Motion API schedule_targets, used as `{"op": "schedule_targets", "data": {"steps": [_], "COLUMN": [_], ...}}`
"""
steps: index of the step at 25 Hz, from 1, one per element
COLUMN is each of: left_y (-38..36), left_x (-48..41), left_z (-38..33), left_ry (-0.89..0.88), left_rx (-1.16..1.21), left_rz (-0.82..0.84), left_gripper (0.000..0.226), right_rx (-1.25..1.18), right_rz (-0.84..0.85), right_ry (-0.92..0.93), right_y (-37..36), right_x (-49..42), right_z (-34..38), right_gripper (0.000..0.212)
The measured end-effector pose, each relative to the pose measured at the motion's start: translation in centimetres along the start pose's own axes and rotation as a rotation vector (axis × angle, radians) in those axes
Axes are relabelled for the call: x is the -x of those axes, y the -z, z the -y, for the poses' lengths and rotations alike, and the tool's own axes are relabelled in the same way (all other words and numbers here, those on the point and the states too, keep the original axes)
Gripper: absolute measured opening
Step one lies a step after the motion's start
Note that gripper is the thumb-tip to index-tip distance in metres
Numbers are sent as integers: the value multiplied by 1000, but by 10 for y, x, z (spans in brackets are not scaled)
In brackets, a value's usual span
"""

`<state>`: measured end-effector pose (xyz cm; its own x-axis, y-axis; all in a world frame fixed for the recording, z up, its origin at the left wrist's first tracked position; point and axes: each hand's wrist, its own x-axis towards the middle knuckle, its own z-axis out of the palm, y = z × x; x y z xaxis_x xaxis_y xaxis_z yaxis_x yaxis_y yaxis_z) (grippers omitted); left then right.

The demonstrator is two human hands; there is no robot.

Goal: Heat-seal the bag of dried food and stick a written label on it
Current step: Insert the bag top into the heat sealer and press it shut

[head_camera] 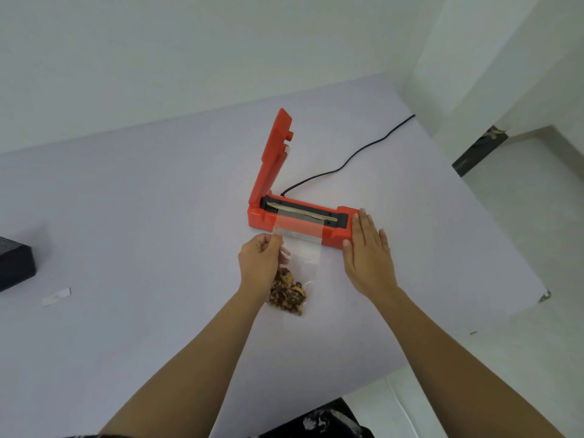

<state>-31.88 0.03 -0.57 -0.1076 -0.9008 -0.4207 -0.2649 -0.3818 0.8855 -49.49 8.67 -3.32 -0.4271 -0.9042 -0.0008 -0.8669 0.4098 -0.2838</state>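
A red heat sealer (297,221) stands mid-table with its lid (274,153) raised upright. A clear bag (301,248) holding brown dried food (287,292) lies in front of it, its open top laid over the sealing strip. My left hand (260,260) pinches the bag's left edge near the top. My right hand (368,251) rests flat, fingers straight, on the sealer's right end. A small white label strip (57,297) lies on the table far to the left.
A black power cord (350,156) runs from the sealer toward the back right. A dark box (14,267) sits at the left edge. The pale table (158,216) ends at the right and near edges; white walls stand behind.
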Motion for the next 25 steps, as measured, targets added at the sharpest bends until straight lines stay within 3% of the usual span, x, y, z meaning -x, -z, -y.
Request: {"op": "schedule_targets", "data": {"steps": [5,17,22,25], "left_y": [-2,7,-1,-4], "left_x": [2,12,-1,-6], "left_z": [2,18,12,12], "left_ry": [10,-108,-34,18], "left_rx": [-9,81,58,43], "left_rz": [-11,37,35,31], "left_gripper": [31,26,26,26], "right_rx": [-40,-43,-54,-53], "right_rz": [-59,-24,-36,-40], "right_ry": [25,-21,-22,-19], "right_y": [16,6,6,5], "right_x": [-13,-10,-10,-10], "right_z": [-3,2,3,2], "right_gripper": [60,53,64,59]}}
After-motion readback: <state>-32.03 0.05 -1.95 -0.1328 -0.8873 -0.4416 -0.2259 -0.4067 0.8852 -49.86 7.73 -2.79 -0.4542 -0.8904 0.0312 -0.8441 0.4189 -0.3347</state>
